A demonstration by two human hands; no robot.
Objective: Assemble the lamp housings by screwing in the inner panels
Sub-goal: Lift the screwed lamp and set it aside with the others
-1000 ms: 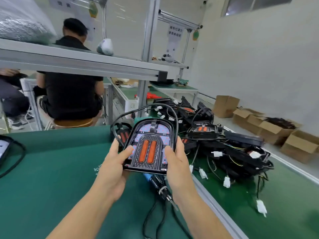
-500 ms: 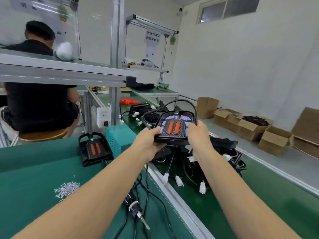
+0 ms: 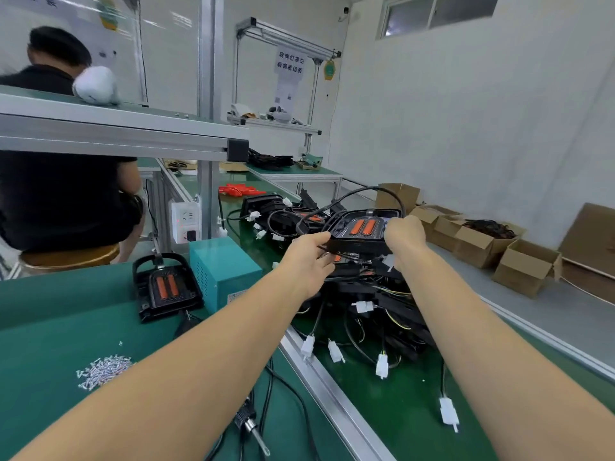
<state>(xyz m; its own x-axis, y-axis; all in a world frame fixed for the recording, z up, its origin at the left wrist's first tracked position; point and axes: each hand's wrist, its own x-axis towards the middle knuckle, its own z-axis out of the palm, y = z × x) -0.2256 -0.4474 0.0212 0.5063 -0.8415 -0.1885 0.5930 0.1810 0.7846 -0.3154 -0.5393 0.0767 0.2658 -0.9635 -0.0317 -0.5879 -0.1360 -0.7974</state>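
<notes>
Both arms stretched far forward, each grip closed on one black lamp housing [image 3: 361,232]: left hand [image 3: 307,261] clamped on its near left edge, right hand [image 3: 404,232] wrapped over its right side. Held in the air, roughly level, orange strips facing up, directly above a pile of finished housings [image 3: 369,294] heaped on the green belt beside the table. Black cable [image 3: 372,193] arching over the held housing from its far end. White plugs [image 3: 307,346] on thin wires trailing out of the pile toward the near side of the belt.

On the green table [image 3: 50,327], near its far edge, a second lamp housing [image 3: 164,287] lying flat, orange strips up, just beside a teal metal box [image 3: 224,272] at the table's far right corner. Heap of small silver screws [image 3: 103,371] toward the left of the table, well apart from the second housing. Electric screwdriver [image 3: 251,427] lying close to the near right edge, bit pointing toward the near edge, black cords looping around it.

Along the far right, open cardboard boxes [image 3: 525,266] standing on the grey floor by the white wall. Behind the table on the left, a person in black [image 3: 60,194] seated on a stool, back turned, partly hidden by an aluminium shelf [image 3: 116,134] with a white bundle on it.
</notes>
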